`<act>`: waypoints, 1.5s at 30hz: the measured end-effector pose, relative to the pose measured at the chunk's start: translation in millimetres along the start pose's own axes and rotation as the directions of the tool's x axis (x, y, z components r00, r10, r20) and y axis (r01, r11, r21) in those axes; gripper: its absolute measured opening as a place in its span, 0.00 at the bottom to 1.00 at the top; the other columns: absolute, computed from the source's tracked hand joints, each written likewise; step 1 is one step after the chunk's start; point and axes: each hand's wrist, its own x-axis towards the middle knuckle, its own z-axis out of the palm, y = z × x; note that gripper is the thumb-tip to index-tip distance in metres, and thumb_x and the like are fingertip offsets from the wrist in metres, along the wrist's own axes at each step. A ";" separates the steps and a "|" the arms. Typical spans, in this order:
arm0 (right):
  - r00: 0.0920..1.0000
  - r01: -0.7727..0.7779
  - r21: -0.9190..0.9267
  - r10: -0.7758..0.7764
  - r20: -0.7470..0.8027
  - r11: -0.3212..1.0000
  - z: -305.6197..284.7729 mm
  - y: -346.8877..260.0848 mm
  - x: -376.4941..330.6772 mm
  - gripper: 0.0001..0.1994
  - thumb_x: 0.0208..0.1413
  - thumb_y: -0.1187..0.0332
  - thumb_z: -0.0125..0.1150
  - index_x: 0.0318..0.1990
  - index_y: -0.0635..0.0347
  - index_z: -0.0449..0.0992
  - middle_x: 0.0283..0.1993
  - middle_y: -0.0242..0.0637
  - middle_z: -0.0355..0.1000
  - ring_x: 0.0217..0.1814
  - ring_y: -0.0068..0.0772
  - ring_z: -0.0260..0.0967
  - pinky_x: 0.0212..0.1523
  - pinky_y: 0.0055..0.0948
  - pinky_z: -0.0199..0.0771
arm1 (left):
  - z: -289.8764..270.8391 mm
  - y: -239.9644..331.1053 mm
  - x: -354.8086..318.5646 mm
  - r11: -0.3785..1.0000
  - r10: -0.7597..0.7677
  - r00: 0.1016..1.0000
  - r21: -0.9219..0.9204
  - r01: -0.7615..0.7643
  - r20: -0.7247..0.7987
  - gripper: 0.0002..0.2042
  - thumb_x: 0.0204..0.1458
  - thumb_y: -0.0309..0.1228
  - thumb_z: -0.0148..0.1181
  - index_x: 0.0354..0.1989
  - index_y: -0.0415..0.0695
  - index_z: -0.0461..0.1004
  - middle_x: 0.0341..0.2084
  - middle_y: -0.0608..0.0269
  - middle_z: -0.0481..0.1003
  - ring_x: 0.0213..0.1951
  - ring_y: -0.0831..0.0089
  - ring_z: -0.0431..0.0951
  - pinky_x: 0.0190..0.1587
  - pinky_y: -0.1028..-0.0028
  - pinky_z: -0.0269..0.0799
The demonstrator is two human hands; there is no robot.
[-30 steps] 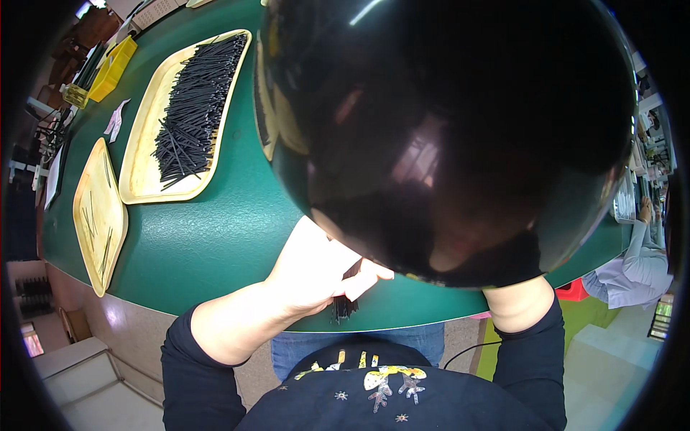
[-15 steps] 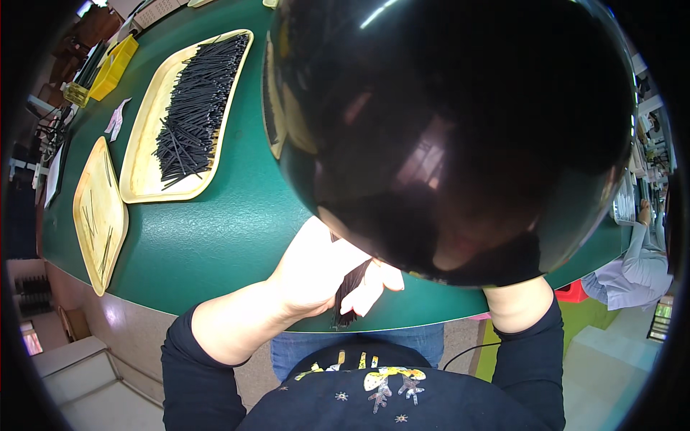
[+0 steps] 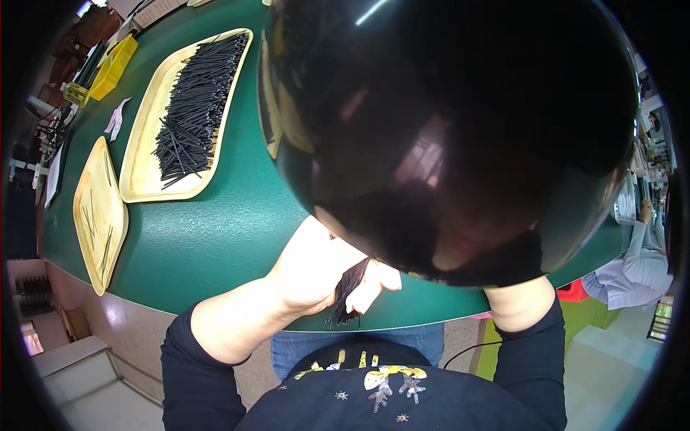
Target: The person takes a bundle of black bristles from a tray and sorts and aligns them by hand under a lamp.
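My left hand (image 3: 316, 266) is closed around a bundle of thin black strands (image 3: 348, 293), their lower ends hanging out below the fingers by the table's near edge. A large glossy black dome (image 3: 453, 144) covers the space above and right of it and hides part of its fingertips. Of my right arm only the wrist (image 3: 523, 305) and dark sleeve show; the hand itself is under the dome. On the left, a long cream tray (image 3: 147, 158) holds a thick layer of short black rods (image 3: 194, 108).
A smaller cream tray (image 3: 97, 194) with a few thin dark pieces sits at the green table's (image 3: 215, 244) left edge. Beyond it are a paper scrap (image 3: 116, 120) and a yellow bin (image 3: 113, 66). A co-worker's sleeve (image 3: 640, 258) shows at far right.
My left hand has shifted very slightly left, and the strands' lower ends have swung a little left and fanned out. The dome's left edge sits slightly further left; the trays are unchanged.
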 end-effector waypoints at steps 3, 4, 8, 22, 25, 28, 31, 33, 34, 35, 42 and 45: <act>1.000 -0.006 0.044 0.005 0.026 0.999 -0.4 0.9 -0.9 0.28 0.34 0.74 0.64 0.48 0.70 0.63 0.48 0.46 0.64 0.49 0.34 0.64 0.48 0.29 0.64 | -3.2 -4.1 -1.4 0.997 0.008 1.000 0.075 -0.010 0.030 0.12 0.49 0.28 0.51 0.24 0.27 0.68 0.20 0.42 0.72 0.14 0.66 0.72 0.17 0.74 0.70; 0.999 -0.009 0.066 0.007 0.033 0.998 -0.6 2.2 -1.0 0.28 0.34 0.73 0.64 0.48 0.70 0.63 0.48 0.46 0.64 0.49 0.34 0.64 0.48 0.29 0.64 | 4.5 -2.7 -0.8 0.989 0.069 0.998 0.134 -0.069 0.005 0.11 0.49 0.26 0.50 0.23 0.27 0.68 0.17 0.44 0.71 0.13 0.67 0.71 0.18 0.73 0.70; 0.999 0.020 0.216 -0.028 0.037 0.976 -0.1 7.6 -4.7 0.30 0.33 0.73 0.64 0.49 0.70 0.63 0.48 0.47 0.64 0.49 0.35 0.63 0.49 0.29 0.64 | -8.8 -11.7 -0.4 0.970 0.079 0.997 0.229 -0.080 0.014 0.11 0.48 0.22 0.48 0.20 0.26 0.70 0.10 0.50 0.68 0.12 0.69 0.69 0.21 0.72 0.71; 0.997 0.062 -0.228 -0.048 0.065 0.972 -0.1 -9.7 3.6 0.28 0.32 0.74 0.66 0.46 0.69 0.65 0.45 0.44 0.67 0.46 0.34 0.65 0.48 0.29 0.64 | 7.6 2.5 -2.2 0.960 -0.045 0.987 0.266 0.085 -0.153 0.10 0.47 0.19 0.43 0.23 0.24 0.70 0.13 0.46 0.70 0.14 0.66 0.72 0.17 0.75 0.70; 0.995 0.020 -0.096 -0.029 -0.099 0.995 7.2 -1.5 -4.2 0.32 0.32 0.72 0.67 0.49 0.69 0.62 0.47 0.44 0.65 0.48 0.34 0.63 0.50 0.30 0.62 | 11.1 4.5 -1.9 0.960 -0.032 0.986 0.269 0.076 -0.165 0.11 0.47 0.20 0.43 0.23 0.23 0.70 0.13 0.46 0.70 0.14 0.66 0.72 0.15 0.76 0.69; 0.950 0.120 0.432 0.023 -0.311 0.894 11.1 10.1 -8.7 0.37 0.32 0.71 0.67 0.53 0.69 0.56 0.50 0.44 0.61 0.51 0.35 0.60 0.52 0.31 0.60 | 9.7 4.9 -3.5 0.943 -0.077 0.976 0.303 0.138 -0.204 0.11 0.47 0.19 0.43 0.21 0.23 0.69 0.13 0.47 0.70 0.13 0.67 0.71 0.15 0.76 0.68; 0.970 0.112 0.259 -0.048 -0.239 0.959 1.8 19.8 -9.1 0.40 0.33 0.71 0.67 0.55 0.69 0.50 0.53 0.44 0.58 0.53 0.36 0.58 0.53 0.31 0.58 | 14.3 8.3 -2.5 0.903 -0.103 0.963 0.382 0.195 -0.249 0.11 0.47 0.19 0.42 0.18 0.24 0.69 0.11 0.48 0.69 0.13 0.68 0.71 0.19 0.75 0.71; 0.970 0.190 0.149 -0.162 -0.183 0.970 -0.2 21.6 -3.5 0.40 0.33 0.70 0.68 0.55 0.69 0.51 0.53 0.44 0.58 0.53 0.35 0.58 0.53 0.31 0.58 | 15.1 9.3 -2.3 0.875 -0.088 0.961 0.440 0.201 -0.263 0.12 0.46 0.18 0.41 0.17 0.25 0.68 0.10 0.50 0.68 0.12 0.68 0.70 0.22 0.73 0.73; 0.967 0.218 0.114 -0.198 -0.161 0.969 -0.5 20.6 -1.4 0.40 0.33 0.70 0.68 0.55 0.69 0.51 0.53 0.44 0.58 0.53 0.35 0.58 0.53 0.31 0.58 | 13.3 8.7 -2.8 0.878 -0.035 0.976 0.459 0.132 -0.213 0.12 0.46 0.17 0.41 0.15 0.26 0.68 0.09 0.51 0.67 0.12 0.69 0.70 0.28 0.71 0.73; 0.965 0.229 0.023 -0.224 -0.139 0.973 -0.7 14.7 0.2 0.41 0.32 0.69 0.69 0.55 0.69 0.51 0.53 0.44 0.59 0.53 0.35 0.58 0.53 0.31 0.58 | 11.7 8.2 -3.3 0.878 0.017 0.987 0.475 0.063 -0.162 0.12 0.46 0.17 0.40 0.13 0.28 0.67 0.07 0.53 0.66 0.12 0.70 0.70 0.33 0.68 0.73; 0.957 0.252 0.052 -0.241 -0.165 0.966 5.2 9.1 3.3 0.41 0.30 0.70 0.71 0.54 0.69 0.53 0.52 0.43 0.60 0.52 0.34 0.59 0.52 0.31 0.59 | 13.5 9.4 -1.4 0.829 0.073 0.987 0.560 0.018 -0.140 0.14 0.45 0.18 0.41 0.09 0.33 0.64 0.06 0.56 0.65 0.12 0.71 0.69 0.38 0.65 0.72; 0.975 0.176 -0.106 -0.188 -0.117 0.979 4.3 2.4 4.0 0.40 0.30 0.73 0.70 0.54 0.69 0.54 0.51 0.43 0.61 0.51 0.34 0.60 0.52 0.31 0.60 | 14.8 10.4 -3.4 0.840 0.069 0.990 0.542 0.008 -0.122 0.14 0.46 0.19 0.40 0.09 0.33 0.65 0.06 0.56 0.65 0.12 0.72 0.69 0.38 0.65 0.72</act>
